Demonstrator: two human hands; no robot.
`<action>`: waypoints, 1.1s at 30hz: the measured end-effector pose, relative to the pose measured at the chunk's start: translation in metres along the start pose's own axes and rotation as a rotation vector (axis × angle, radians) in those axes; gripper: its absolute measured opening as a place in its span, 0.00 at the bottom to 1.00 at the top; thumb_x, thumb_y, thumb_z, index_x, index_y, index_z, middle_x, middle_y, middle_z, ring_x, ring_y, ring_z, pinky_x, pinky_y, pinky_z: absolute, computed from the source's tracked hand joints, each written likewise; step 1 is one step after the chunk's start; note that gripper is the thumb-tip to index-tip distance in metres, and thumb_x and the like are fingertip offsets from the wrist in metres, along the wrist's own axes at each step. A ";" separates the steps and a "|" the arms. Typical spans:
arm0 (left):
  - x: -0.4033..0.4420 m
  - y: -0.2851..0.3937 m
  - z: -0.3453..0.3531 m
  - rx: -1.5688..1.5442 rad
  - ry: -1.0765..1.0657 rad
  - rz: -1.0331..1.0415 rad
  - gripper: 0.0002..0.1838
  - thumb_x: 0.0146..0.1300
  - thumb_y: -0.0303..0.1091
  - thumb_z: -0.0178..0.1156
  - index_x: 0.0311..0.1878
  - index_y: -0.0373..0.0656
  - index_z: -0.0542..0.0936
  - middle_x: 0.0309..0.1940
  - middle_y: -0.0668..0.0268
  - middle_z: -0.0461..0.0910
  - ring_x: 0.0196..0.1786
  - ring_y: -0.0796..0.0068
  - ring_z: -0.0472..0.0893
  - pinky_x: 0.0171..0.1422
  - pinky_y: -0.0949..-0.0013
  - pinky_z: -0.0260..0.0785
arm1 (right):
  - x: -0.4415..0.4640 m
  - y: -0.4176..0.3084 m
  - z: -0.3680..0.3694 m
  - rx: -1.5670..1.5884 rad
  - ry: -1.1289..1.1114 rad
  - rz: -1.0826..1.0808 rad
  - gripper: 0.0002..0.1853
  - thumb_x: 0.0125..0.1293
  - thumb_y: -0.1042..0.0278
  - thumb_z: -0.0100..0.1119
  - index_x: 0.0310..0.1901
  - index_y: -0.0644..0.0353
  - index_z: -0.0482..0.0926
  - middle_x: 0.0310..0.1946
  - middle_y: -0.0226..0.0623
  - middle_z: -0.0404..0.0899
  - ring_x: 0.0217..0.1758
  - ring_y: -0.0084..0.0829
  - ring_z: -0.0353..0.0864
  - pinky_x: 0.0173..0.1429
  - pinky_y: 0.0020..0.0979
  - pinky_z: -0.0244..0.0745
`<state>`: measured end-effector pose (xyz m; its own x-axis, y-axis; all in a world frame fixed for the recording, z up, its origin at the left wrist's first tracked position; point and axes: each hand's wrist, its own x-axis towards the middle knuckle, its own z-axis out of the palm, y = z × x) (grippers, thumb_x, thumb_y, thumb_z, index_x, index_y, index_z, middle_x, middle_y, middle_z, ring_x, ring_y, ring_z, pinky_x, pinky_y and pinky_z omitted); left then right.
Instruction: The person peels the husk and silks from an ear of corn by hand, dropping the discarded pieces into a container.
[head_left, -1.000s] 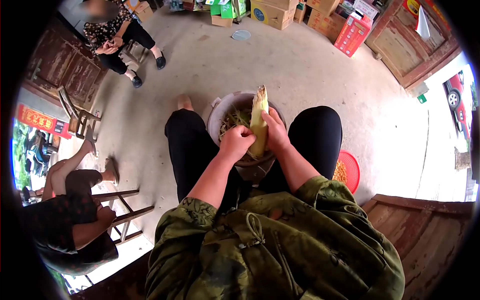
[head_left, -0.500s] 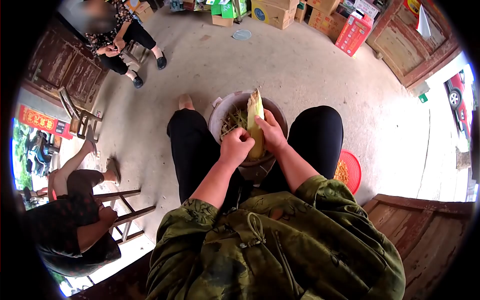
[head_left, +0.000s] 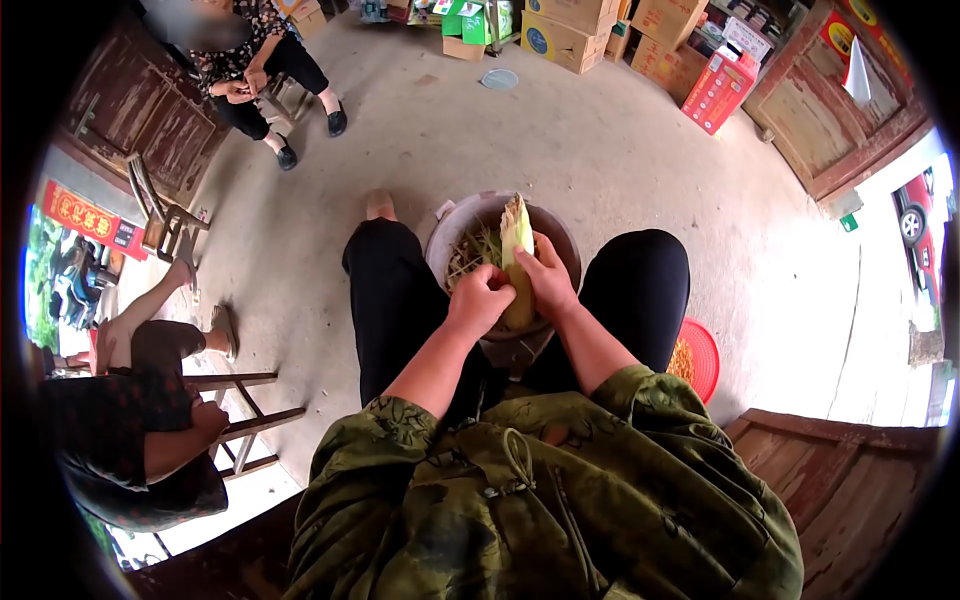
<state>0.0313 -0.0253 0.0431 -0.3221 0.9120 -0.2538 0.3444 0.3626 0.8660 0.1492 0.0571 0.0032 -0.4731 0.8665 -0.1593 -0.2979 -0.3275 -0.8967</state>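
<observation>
An ear of corn (head_left: 516, 232) in pale yellow-green husk stands nearly upright over a bucket (head_left: 440, 235) between my knees, its frayed, dry end pointing away from me. Wrapped round its right side is my right hand (head_left: 549, 281), thumb along the husk. My left hand (head_left: 482, 300) is closed in a pinch against the lower left side of the ear; what lies between the fingertips is hidden. Inside the bucket lie stringy green and straw-coloured scraps (head_left: 470, 252).
A red basket (head_left: 706, 360) with orange-yellow bits stands by my right knee. One person (head_left: 255, 75) sits at the far left, another (head_left: 130, 440) at the near left beside a wooden stool (head_left: 250, 424). Cardboard boxes (head_left: 570, 35) line the back. Wooden panels (head_left: 830, 480) stand at the right.
The view has shifted slightly, so the room appears a little to the right and higher or lower in places. My hands stay on the ear, the left fingers shifting slightly along it.
</observation>
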 end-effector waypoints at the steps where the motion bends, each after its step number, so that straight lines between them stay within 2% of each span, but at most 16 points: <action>1: 0.002 -0.003 0.000 -0.088 -0.042 -0.018 0.12 0.54 0.31 0.61 0.39 0.36 0.78 0.32 0.66 0.79 0.35 0.79 0.77 0.42 0.73 0.70 | 0.001 0.002 0.000 -0.005 0.004 -0.010 0.22 0.67 0.62 0.56 0.60 0.59 0.66 0.48 0.31 0.74 0.50 0.21 0.71 0.55 0.24 0.67; 7: 0.006 -0.012 0.002 -0.411 -0.055 -0.084 0.08 0.57 0.30 0.61 0.38 0.36 0.79 0.31 0.69 0.78 0.34 0.80 0.74 0.41 0.76 0.67 | 0.000 0.005 -0.002 -0.104 -0.043 -0.015 0.26 0.67 0.59 0.57 0.62 0.59 0.64 0.51 0.32 0.73 0.53 0.22 0.70 0.57 0.25 0.66; 11: 0.006 -0.015 0.002 -0.444 -0.055 -0.098 0.06 0.57 0.30 0.61 0.35 0.38 0.79 0.28 0.70 0.77 0.30 0.83 0.73 0.37 0.77 0.65 | 0.002 0.010 -0.003 -0.188 -0.098 -0.063 0.29 0.66 0.57 0.59 0.63 0.60 0.62 0.53 0.34 0.72 0.55 0.24 0.70 0.59 0.26 0.66; 16: 0.005 -0.018 0.001 -0.556 -0.034 -0.169 0.03 0.57 0.29 0.59 0.31 0.41 0.78 0.23 0.73 0.73 0.22 0.85 0.68 0.27 0.78 0.60 | 0.002 0.008 -0.002 -0.343 -0.129 -0.146 0.30 0.66 0.57 0.59 0.63 0.62 0.62 0.53 0.36 0.72 0.55 0.25 0.70 0.60 0.27 0.66; 21: 0.006 -0.025 0.002 -0.666 -0.067 -0.196 0.03 0.57 0.30 0.59 0.31 0.43 0.77 0.23 0.72 0.74 0.21 0.83 0.70 0.27 0.77 0.61 | 0.000 0.007 -0.003 -0.377 -0.112 -0.127 0.29 0.66 0.58 0.59 0.63 0.62 0.63 0.51 0.36 0.73 0.54 0.25 0.71 0.58 0.27 0.67; 24: 0.005 -0.019 -0.001 -0.717 -0.087 -0.211 0.03 0.59 0.31 0.58 0.31 0.44 0.76 0.24 0.70 0.75 0.25 0.80 0.73 0.30 0.76 0.64 | 0.001 0.006 -0.002 -0.285 -0.027 -0.069 0.26 0.67 0.59 0.57 0.62 0.61 0.64 0.49 0.35 0.74 0.52 0.25 0.73 0.56 0.27 0.69; 26: 0.002 -0.010 -0.005 -0.762 -0.086 -0.212 0.04 0.60 0.31 0.58 0.31 0.44 0.75 0.24 0.69 0.76 0.27 0.79 0.75 0.31 0.75 0.66 | 0.004 0.003 -0.005 0.024 0.044 0.043 0.23 0.68 0.60 0.56 0.60 0.61 0.66 0.47 0.34 0.74 0.48 0.25 0.73 0.52 0.28 0.71; 28: 0.002 -0.007 -0.012 -1.014 -0.184 -0.220 0.03 0.62 0.31 0.56 0.33 0.47 0.72 0.26 0.68 0.77 0.33 0.76 0.79 0.35 0.74 0.71 | 0.008 -0.004 -0.014 0.113 0.154 0.162 0.20 0.69 0.60 0.54 0.58 0.60 0.67 0.43 0.34 0.74 0.45 0.27 0.74 0.48 0.31 0.72; 29: 0.004 -0.013 -0.017 -1.030 -0.252 -0.217 0.03 0.63 0.31 0.54 0.34 0.49 0.70 0.27 0.67 0.78 0.37 0.73 0.81 0.38 0.71 0.74 | 0.010 -0.005 -0.017 0.144 0.211 0.156 0.20 0.69 0.59 0.53 0.57 0.59 0.67 0.44 0.34 0.74 0.45 0.28 0.74 0.48 0.32 0.72; 32: 0.003 -0.014 -0.025 -1.004 -0.291 -0.278 0.03 0.64 0.32 0.55 0.34 0.50 0.70 0.26 0.68 0.76 0.33 0.74 0.79 0.33 0.72 0.71 | 0.020 -0.002 -0.033 0.209 0.291 0.136 0.19 0.69 0.58 0.53 0.55 0.60 0.68 0.44 0.36 0.74 0.46 0.31 0.74 0.49 0.35 0.72; 33: 0.005 -0.019 -0.027 -1.089 -0.362 -0.267 0.02 0.63 0.30 0.55 0.36 0.49 0.71 0.24 0.70 0.72 0.29 0.75 0.74 0.30 0.74 0.66 | 0.023 -0.003 -0.037 0.267 0.294 0.137 0.19 0.69 0.57 0.52 0.56 0.60 0.68 0.45 0.37 0.74 0.47 0.31 0.74 0.49 0.36 0.72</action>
<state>-0.0003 -0.0326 0.0366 0.0599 0.8968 -0.4383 -0.6870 0.3556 0.6337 0.1699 0.0916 -0.0132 -0.2782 0.8662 -0.4150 -0.4718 -0.4996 -0.7265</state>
